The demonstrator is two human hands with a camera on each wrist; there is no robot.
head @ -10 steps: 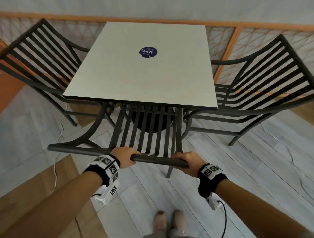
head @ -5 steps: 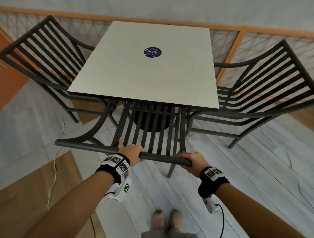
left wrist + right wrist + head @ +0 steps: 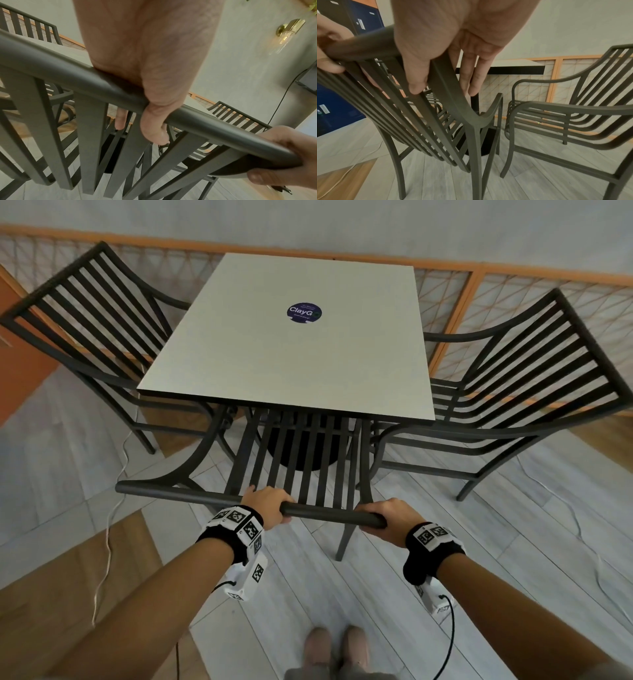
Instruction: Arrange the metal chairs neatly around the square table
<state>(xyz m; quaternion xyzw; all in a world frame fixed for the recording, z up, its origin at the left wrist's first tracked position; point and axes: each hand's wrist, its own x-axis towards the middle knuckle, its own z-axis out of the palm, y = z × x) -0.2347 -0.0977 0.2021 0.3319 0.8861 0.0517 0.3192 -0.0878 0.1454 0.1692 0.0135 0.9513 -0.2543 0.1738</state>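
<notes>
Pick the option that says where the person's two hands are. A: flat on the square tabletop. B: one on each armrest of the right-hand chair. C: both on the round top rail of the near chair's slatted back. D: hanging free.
C: the left hand and right hand each have a grip on the dark metal chair's round top rail.

white cable (image 3: pixel 109 529) on floor | round sticker (image 3: pixel 304 312) (dark blue) | wall lamp (image 3: pixel 289 29) | lattice railing (image 3: pixel 534 302)
</notes>
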